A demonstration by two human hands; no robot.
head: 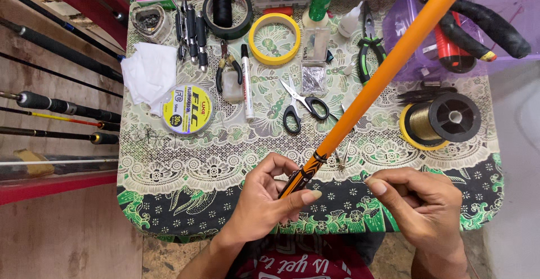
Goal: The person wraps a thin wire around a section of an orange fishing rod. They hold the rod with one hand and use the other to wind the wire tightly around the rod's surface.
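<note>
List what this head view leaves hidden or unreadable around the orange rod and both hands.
- Orange rod: tip cut off by the top edge; butt hidden in the left hand.
- Right hand: whatever its pinched fingertips hold is too small to tell.
- Purple bin: contents cut off by the top and right edges.

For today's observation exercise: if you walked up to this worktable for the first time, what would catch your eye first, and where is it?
The long orange rod stands out first, running diagonally from the top right down to the left hand at the table's near edge. Next comes the yellow tape ring near the top middle. Black-handled scissors lie at the centre, on the green-and-white lace tablecloth.
</note>
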